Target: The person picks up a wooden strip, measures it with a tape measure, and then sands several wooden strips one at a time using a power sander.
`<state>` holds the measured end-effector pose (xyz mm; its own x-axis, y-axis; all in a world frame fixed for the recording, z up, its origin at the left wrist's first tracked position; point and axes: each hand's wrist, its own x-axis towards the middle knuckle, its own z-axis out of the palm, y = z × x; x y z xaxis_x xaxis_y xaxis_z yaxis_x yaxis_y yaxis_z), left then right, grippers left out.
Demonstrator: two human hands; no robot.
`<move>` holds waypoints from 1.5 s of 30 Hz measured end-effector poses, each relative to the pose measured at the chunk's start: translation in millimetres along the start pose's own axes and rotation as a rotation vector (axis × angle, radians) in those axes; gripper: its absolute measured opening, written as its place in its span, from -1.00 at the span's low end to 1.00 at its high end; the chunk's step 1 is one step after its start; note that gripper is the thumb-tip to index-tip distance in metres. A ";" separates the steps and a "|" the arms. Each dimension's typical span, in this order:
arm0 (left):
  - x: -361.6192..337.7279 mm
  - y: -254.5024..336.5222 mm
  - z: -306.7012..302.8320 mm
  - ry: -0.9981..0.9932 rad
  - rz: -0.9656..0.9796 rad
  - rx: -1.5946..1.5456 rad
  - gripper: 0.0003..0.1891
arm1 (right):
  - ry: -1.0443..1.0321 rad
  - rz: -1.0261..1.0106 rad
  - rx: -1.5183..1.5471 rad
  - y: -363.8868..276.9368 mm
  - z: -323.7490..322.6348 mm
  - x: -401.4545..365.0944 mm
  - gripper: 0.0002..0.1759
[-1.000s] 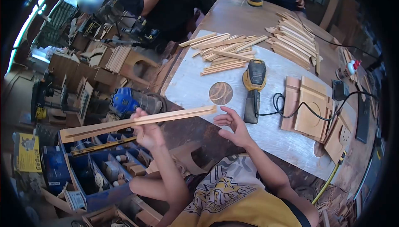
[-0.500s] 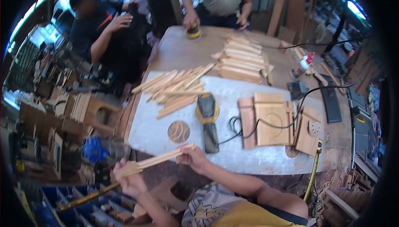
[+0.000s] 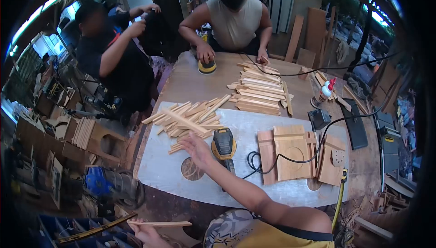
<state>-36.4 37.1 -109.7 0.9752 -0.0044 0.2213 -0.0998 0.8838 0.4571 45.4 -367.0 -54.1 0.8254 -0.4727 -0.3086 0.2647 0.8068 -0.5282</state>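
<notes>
My left hand, low in the view, is closed around one end of a thin wooden strip that points to the right. My right hand reaches over the metal-topped table with its fingers apart. Just beyond those fingertips is a loose pile of wooden strips. One wider strip lies slantwise over the pile, close to the hand; whether it touches the pile cannot be seen. A yellow and black sander rests right beside my right wrist.
Across the table a co-worker holds another sander near stacked strips. Grooved wooden panels, a black cable, a glue bottle and a tape measure lie rightward. Another person stands at left, near a blue machine.
My right hand has left the strips held between both hands and moved forward to the pile, where a slanted strip now shows. My left hand has lowered, keeping one strip.
</notes>
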 end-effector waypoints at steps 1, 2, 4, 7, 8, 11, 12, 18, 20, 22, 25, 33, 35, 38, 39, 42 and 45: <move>-1.3 -10.4 15.8 0.276 0.020 -0.018 -0.77 | -0.066 0.161 -0.045 9.3 -11.0 1.7 -0.70; 1.4 -19.6 29.5 0.281 0.015 -0.017 -0.77 | -0.136 0.318 -0.089 18.8 -19.7 3.5 -0.64; 6.5 -39.7 53.6 0.293 -0.063 -0.168 -0.75 | -0.262 0.516 -0.331 45.0 -35.7 -22.7 -0.57; 20.0 -66.0 84.4 0.276 -0.063 -0.209 -0.69 | -0.749 0.764 -0.720 60.7 -51.0 -76.1 -0.35; 26.0 -72.6 94.1 0.186 -0.074 -0.218 -0.66 | -0.783 0.905 -0.701 60.0 -49.9 -95.1 -0.32; 38.0 -85.3 114.7 0.110 -0.085 -0.174 -0.65 | -0.902 1.076 -0.665 37.4 -39.4 -133.4 -0.35; 39.3 -87.9 117.7 0.068 -0.104 -0.106 -0.65 | -0.903 1.109 -0.625 29.9 -37.0 -137.5 -0.36; 20.9 -124.3 141.4 0.299 -0.100 0.551 -0.54 | -0.799 0.762 -0.797 7.3 -44.9 -132.3 -0.44; 10.4 -132.0 133.3 0.316 -0.242 0.639 -0.63 | -0.791 0.714 -0.841 11.2 -56.8 -126.2 -0.48; 3.4 -137.2 147.2 0.279 -0.186 0.695 -0.72 | -0.760 0.465 -1.025 -17.1 -42.8 -134.9 -0.52; -3.4 -142.5 154.2 0.251 -0.133 0.784 -0.74 | -0.826 0.245 -1.131 -19.6 -66.7 -136.0 -0.53; -21.8 -171.6 172.9 0.132 -0.364 0.834 -0.77 | -0.538 0.023 -1.050 -32.3 -83.6 -164.5 -0.57; -30.0 -186.5 187.6 0.067 -0.344 0.873 -0.77 | -0.540 -0.083 -1.039 -37.6 -83.5 -161.1 -0.56; -37.3 -195.7 196.7 -0.046 -0.388 0.911 -0.78 | -0.482 -0.211 -1.003 -47.0 -85.4 -169.8 -0.53; -37.6 -198.9 198.8 -0.086 -0.420 0.899 -0.79 | -0.454 -0.245 -0.989 -51.4 -86.5 -171.2 -0.52; -41.3 -204.8 205.2 -0.038 -0.462 0.912 -0.81 | -0.499 -0.305 -0.969 -60.5 -93.0 -175.8 -0.50; -44.5 -216.6 212.9 -0.007 -0.418 0.896 -0.79 | -0.469 -0.300 -0.933 -69.0 -98.7 -182.4 -0.49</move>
<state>-100.2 -253.7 -35.1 0.9652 -0.2408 -0.1024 0.1365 0.1294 0.9822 -172.7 -371.4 -39.5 0.9510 -0.2633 0.1619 0.1678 -0.0002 -0.9858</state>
